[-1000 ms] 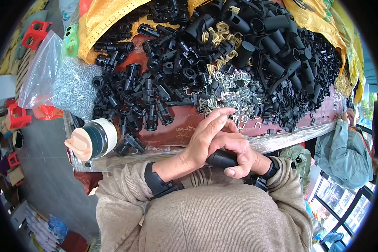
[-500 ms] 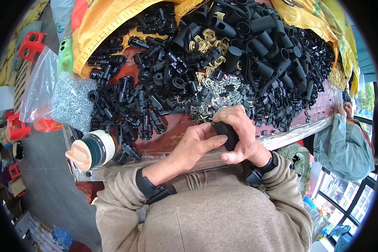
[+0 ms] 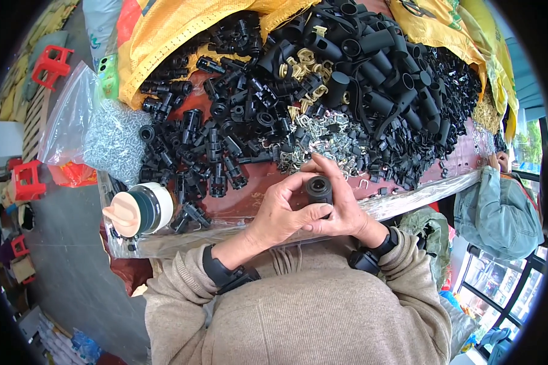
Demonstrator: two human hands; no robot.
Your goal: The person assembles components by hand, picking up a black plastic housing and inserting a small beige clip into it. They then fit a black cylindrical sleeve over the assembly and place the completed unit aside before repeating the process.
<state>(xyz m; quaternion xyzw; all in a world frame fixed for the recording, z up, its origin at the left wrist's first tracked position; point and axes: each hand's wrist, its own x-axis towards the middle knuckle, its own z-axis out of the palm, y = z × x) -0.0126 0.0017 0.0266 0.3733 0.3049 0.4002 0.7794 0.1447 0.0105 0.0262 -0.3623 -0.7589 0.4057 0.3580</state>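
Between both hands, over the near edge of the table, I hold a black cylindrical plastic part [image 3: 318,189] with a round ringed end facing up. My left hand [image 3: 284,210] grips its left side, the thumb laid across the lower front. My right hand [image 3: 346,210] wraps the other side, fingers behind it. Just beyond my hands lies a pile of small silver metal clips [image 3: 326,134]. Black plastic tubes [image 3: 377,70] are heaped farther to the right, and black jointed fittings [image 3: 219,146] are spread to the left. Beige plastic pieces [image 3: 304,67] sit between these heaps.
A cup with a beige lid [image 3: 128,214] stands at the table's left corner, beside a clear bag of small silver parts [image 3: 112,143]. Yellow woven sacks [image 3: 170,42] border the far side. Another person in a grey-green jacket [image 3: 499,213] is at the right. Red stools [image 3: 27,180] stand on the left floor.
The black part has turned in my hands, so its round ringed end now faces up. My right hand has lowered slightly and its fingers have shifted around the part.
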